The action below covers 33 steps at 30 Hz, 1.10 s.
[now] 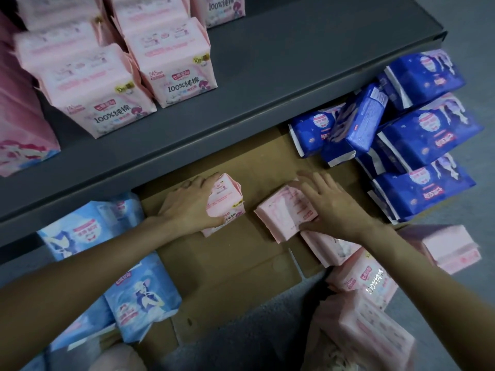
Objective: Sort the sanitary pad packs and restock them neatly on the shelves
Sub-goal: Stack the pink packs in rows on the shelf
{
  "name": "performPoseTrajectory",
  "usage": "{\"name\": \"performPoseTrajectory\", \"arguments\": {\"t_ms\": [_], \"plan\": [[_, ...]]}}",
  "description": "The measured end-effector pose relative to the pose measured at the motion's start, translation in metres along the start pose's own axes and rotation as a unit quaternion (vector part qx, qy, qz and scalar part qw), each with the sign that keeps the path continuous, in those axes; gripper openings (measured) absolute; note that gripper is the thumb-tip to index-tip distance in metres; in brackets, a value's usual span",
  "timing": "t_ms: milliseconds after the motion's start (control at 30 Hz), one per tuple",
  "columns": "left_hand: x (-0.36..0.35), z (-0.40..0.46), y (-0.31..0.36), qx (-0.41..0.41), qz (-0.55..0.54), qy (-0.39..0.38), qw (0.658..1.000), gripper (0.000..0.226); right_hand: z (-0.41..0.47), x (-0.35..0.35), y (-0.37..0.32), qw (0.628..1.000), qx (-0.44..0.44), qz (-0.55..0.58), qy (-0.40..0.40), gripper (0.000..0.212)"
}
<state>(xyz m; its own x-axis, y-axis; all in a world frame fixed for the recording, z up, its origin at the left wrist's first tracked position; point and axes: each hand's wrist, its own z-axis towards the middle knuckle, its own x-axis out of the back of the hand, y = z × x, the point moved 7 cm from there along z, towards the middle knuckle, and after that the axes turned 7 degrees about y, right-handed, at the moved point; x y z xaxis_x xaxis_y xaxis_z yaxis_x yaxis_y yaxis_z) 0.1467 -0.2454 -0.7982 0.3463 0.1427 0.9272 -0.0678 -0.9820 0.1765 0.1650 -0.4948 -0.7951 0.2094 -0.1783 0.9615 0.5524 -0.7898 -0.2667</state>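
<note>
Two light pink pad packs lie on flattened brown cardboard [227,263] below the grey shelf [267,84]. My left hand [187,202] grips the left pink pack [227,202], fingers wrapped over its far side. My right hand [329,204] holds the right pink pack [284,212], fingers spread over its top and thumb under its near edge. Several pink packs [171,62] stand in rows on the shelf above.
Dark blue packs [417,135] are heaped at the right. Light blue packs [139,295] lie at the lower left. More pink packs [364,285] are piled at the lower right, and one [450,247] sits farther right. The shelf's right part is bare grey.
</note>
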Motion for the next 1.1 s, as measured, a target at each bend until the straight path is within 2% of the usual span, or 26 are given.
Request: {"name": "performPoseTrajectory", "arguments": {"t_ms": [100,167,267,333,433,500,600,667,733,800,867,1000,1067,1100], "plan": [[0.000,-0.001,0.000,0.000,-0.002,0.001,1.000,0.103,0.005,-0.007,-0.009,0.994,0.057,-0.061,-0.066,0.102],[0.000,-0.002,-0.001,0.002,-0.007,0.001,1.000,0.103,0.010,-0.010,-0.016,0.991,0.079,-0.052,-0.091,0.095],[0.001,-0.001,0.000,0.006,-0.015,0.002,1.000,0.101,0.031,-0.006,-0.007,0.992,0.006,0.074,-0.103,0.070],[0.000,-0.001,0.000,0.010,-0.018,0.000,1.000,0.100,0.051,0.006,0.001,0.990,-0.050,0.132,-0.022,0.046],[-0.001,-0.002,-0.001,0.010,-0.011,-0.002,1.000,0.101,0.069,0.017,0.013,0.981,-0.146,0.078,0.099,0.033],[-0.003,-0.002,-0.001,0.009,-0.011,-0.006,1.000,0.101,0.074,0.014,0.013,0.979,-0.156,0.074,0.112,0.038],[-0.004,-0.002,-0.002,0.015,-0.020,-0.007,1.000,0.101,0.070,-0.002,0.009,0.982,-0.129,0.133,0.025,0.067],[-0.004,-0.002,-0.003,0.019,-0.023,-0.005,1.000,0.100,0.065,-0.008,0.009,0.987,-0.117,0.107,-0.006,0.083],[-0.004,-0.003,-0.002,0.020,-0.019,-0.005,1.000,0.100,0.064,-0.002,0.011,0.985,-0.122,0.117,0.032,0.077],[-0.001,-0.005,-0.001,0.024,-0.024,-0.009,0.999,0.099,0.061,0.010,0.016,0.961,-0.174,0.211,0.050,0.070],[0.010,-0.008,0.002,0.025,-0.025,-0.006,0.999,0.095,0.051,0.023,0.019,0.912,-0.236,0.331,0.047,0.067],[0.052,-0.021,0.017,-0.011,0.003,-0.032,0.999,0.090,0.020,0.060,0.025,0.825,-0.275,0.480,0.118,0.061],[0.085,-0.025,0.027,-0.025,-0.002,-0.027,0.999,0.089,0.013,0.082,0.029,0.809,-0.264,0.503,0.152,0.061],[0.106,-0.024,0.033,-0.030,-0.006,-0.004,1.000,0.090,0.014,0.095,0.032,0.818,-0.251,0.491,0.166,0.061]]}}
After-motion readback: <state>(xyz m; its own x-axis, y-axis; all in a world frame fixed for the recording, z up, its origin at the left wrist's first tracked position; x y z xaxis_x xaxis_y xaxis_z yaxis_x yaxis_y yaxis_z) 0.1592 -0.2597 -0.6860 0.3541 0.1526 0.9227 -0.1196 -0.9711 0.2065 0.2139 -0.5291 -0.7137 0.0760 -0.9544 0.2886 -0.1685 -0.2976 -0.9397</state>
